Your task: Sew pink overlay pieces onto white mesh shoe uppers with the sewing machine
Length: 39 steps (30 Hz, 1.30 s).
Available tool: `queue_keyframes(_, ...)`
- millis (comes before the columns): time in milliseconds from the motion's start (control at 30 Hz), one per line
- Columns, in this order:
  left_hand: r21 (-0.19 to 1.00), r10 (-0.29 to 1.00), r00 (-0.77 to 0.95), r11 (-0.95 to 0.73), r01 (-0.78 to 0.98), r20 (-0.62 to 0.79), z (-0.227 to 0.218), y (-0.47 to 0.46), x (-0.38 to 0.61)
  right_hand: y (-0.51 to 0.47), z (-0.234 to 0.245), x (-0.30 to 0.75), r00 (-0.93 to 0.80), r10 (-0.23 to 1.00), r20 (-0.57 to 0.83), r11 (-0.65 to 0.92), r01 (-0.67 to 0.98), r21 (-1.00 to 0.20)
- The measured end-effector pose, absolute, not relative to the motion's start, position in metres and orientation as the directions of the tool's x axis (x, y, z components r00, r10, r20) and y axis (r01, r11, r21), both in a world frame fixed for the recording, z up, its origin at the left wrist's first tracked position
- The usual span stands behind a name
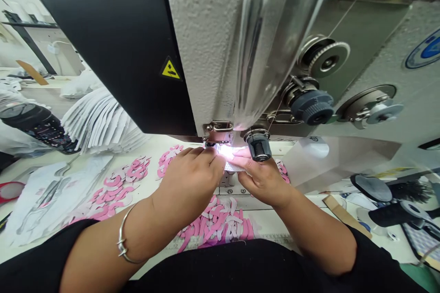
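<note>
Under the head of a sewing machine (pixel 209 46), both hands meet at a small white dotted fabric piece (pixel 233 166). My left hand (pixel 194 176), with a silver bangle on its wrist, has its fingers curled at the piece's left edge; glare hides the fingertips. My right hand (pixel 264 178) grips the right side between thumb and fingers, close below the presser foot area. A bright lamp washes out the needle spot. Curved pink and white fabric pieces (pixel 220 219) lie heaped just in front of the hands.
More pink pieces (pixel 113 187) spread leftward. A fanned white stack (pixel 103 119) and a dark patterned bottle (pixel 37 123) stand at the back left. Tweezers (pixel 50 194) rest on white cloth. At right are a black thread spool (pixel 393 213) and a brush (pixel 412 190).
</note>
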<state>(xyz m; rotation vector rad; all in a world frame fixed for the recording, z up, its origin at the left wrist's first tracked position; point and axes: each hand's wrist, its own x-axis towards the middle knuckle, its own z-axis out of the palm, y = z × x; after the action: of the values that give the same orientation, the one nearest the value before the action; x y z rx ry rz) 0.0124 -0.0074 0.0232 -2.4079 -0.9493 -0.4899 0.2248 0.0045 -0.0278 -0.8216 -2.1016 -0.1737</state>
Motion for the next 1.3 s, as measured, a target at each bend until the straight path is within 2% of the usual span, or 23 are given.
queue_keyframes(67,-0.367,0.487,0.719,-0.633,0.682,0.496,0.025,-0.003,0.013,0.005,-0.027,0.225,-0.392,0.481,0.784,0.767,0.622,-0.159)
queue_keyframes(133,-0.391,0.394,0.716,-0.636,0.665,0.576,0.021,0.002,0.012,0.006,-0.028,0.225,-0.359,0.474,0.804,0.757,0.632,-0.164)
queue_keyframes(233,-0.393,0.241,0.679,-0.664,0.636,0.693,0.011,0.010,0.009,0.008,-0.031,0.225,-0.337,0.475,0.813,0.751,0.636,-0.176)
queue_keyframes(300,-0.375,0.203,0.657,-0.684,0.626,0.726,0.006,0.011,0.008,0.008,-0.033,0.225,-0.335,0.479,0.812,0.744,0.646,-0.172)
queue_keyframes(600,-0.311,0.331,0.625,-0.647,0.696,0.707,0.008,0.000,0.014,0.007,-0.030,0.222,-0.359,0.454,0.816,0.762,0.630,-0.147)
queue_keyframes(833,-0.156,0.484,0.528,-0.616,0.772,0.698,-0.007,-0.019,0.013,0.005,-0.029,0.223,-0.385,0.422,0.821,0.770,0.630,-0.100)
queue_keyframes(1100,-0.063,0.423,0.498,-0.711,0.700,0.757,-0.016,-0.010,0.004,-0.005,-0.033,0.215,-0.386,0.363,0.848,0.729,0.685,0.000)
queue_keyframes(1300,0.029,0.384,0.484,-0.805,0.592,0.786,-0.020,0.006,-0.006,-0.015,-0.035,0.205,-0.413,0.395,0.821,0.682,0.730,0.039)
